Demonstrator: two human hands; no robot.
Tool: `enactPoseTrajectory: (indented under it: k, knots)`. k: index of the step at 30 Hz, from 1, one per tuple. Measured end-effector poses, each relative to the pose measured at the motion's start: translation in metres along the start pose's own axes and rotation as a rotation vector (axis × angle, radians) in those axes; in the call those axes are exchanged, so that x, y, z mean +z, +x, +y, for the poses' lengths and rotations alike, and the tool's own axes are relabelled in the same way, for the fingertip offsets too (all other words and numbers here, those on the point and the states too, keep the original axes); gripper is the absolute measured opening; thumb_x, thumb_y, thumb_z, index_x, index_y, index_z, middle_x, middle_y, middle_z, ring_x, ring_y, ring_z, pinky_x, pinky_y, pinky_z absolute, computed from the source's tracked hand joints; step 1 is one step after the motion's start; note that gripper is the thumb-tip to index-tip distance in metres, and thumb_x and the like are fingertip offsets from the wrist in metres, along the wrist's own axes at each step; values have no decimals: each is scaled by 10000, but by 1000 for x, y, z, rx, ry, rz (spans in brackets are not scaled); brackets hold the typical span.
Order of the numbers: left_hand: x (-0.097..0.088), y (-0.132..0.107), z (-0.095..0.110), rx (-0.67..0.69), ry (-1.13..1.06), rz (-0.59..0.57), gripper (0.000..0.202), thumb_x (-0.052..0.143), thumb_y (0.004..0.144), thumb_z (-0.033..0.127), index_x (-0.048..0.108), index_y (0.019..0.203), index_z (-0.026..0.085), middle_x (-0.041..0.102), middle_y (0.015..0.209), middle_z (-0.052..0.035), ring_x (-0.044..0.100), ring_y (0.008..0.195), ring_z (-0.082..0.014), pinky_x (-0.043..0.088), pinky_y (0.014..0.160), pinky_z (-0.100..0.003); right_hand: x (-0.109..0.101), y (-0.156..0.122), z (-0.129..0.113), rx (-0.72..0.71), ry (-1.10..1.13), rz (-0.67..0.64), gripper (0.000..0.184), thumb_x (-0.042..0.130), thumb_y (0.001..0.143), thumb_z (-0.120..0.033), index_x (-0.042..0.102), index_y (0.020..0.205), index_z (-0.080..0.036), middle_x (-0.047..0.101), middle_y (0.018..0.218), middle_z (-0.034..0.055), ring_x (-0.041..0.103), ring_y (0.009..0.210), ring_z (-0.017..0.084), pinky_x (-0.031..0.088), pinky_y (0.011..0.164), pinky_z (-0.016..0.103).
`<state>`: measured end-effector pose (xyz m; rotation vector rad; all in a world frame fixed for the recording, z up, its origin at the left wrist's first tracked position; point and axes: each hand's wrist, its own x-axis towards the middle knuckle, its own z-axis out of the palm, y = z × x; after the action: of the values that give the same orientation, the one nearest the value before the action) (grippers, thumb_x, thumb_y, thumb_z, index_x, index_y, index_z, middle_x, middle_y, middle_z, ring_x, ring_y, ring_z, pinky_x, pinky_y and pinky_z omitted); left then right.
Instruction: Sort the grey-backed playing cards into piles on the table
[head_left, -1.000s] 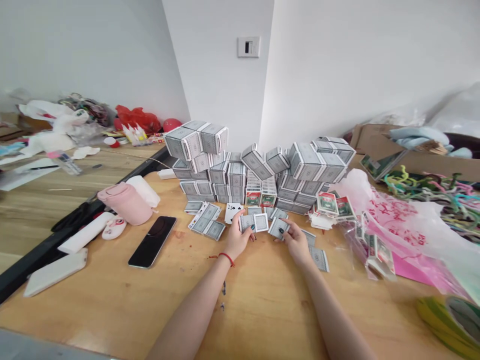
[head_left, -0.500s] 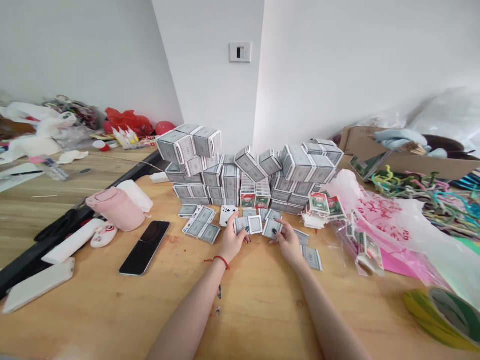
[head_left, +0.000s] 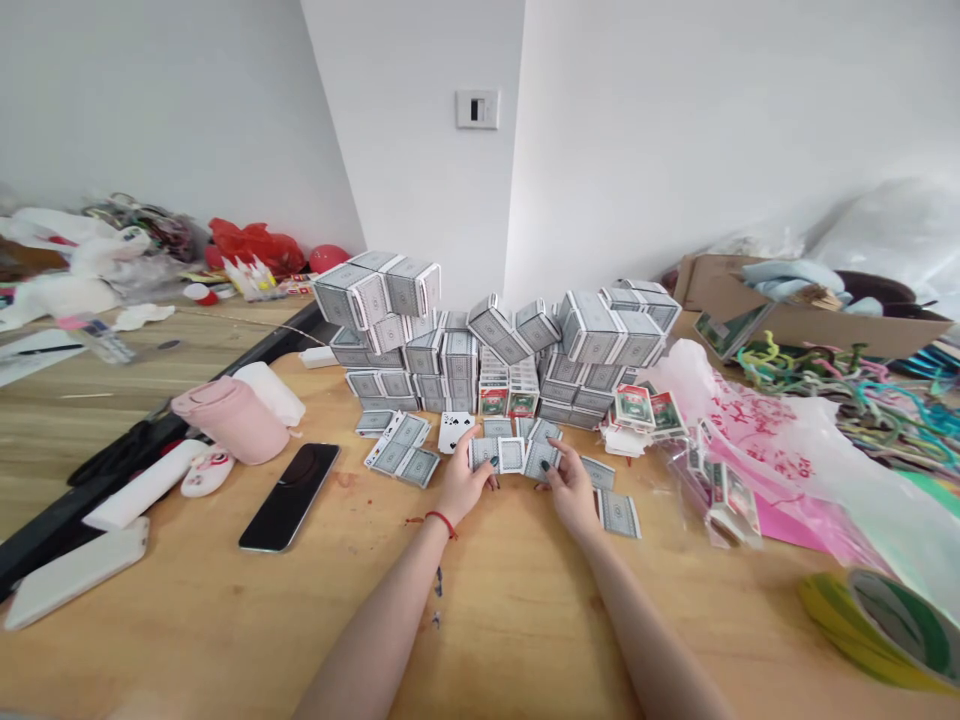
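My left hand (head_left: pixel 466 476) is closed on a grey-backed playing card piece (head_left: pixel 484 453), with a white-bordered flap showing at its right end. In my right hand (head_left: pixel 570 486) is another grey-backed playing card (head_left: pixel 538 458), pinched between thumb and fingers. The two pieces almost meet; whether they touch I cannot tell. Behind them lie more cards, among them a face-up spade card (head_left: pixel 454 432). Joined cards (head_left: pixel 401 445) lie to the left, and loose cards (head_left: pixel 619 513) are by my right wrist. Blocks folded from cards (head_left: pixel 460 360) stand stacked beyond my hands.
On the left are a black phone (head_left: pixel 289 497), a pink roll (head_left: pixel 230 418) and a white power bank-like slab (head_left: pixel 79 572). To the right are card boxes (head_left: pixel 634 406), plastic wrapping (head_left: pixel 780 430) and a yellow tape roll (head_left: pixel 840 625). A cardboard box (head_left: pixel 825 320) stands farther back.
My right hand has moved slightly left, bringing its card close to the piece in my left hand. The view has shifted a little.
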<state>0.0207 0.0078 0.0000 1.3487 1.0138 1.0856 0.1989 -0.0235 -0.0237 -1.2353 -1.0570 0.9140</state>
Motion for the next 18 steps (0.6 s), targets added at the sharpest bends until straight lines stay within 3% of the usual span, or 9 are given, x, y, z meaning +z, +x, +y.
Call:
enactPoseTrajectory:
  k: [5,9,12,18]
  knots:
    - [-2,0,-3,12,41,-38,594,490,725,149,281,1278,202,543,791,-14,524,489,-86,462,513,-247,2,0,4,-13,79,45,516,574,693,-328,419,1175,-231,547,766,32,513,634,171,501,510,309]
    - [-4,0,-7,11,87,-54,544,487,741,181,326,1261,178,502,679,14,487,463,-83,425,474,-225,0,2,3,-11,144,62,514,586,682,-336,435,1160,-224,588,871,64,551,691,187,491,523,305]
    - [-5,0,-9,17,41,-63,549,485,742,182,318,1265,193,491,703,14,458,453,-69,401,448,-211,0,2,1,-21,155,46,511,589,679,-337,466,1160,-215,594,897,65,546,696,177,487,548,304]
    - [-5,5,-7,-19,-44,-15,552,493,723,159,339,1253,181,461,655,30,406,431,-49,358,419,-185,1,8,-1,-2,172,30,580,593,671,-338,456,1221,-213,557,702,-2,498,594,132,476,563,289]
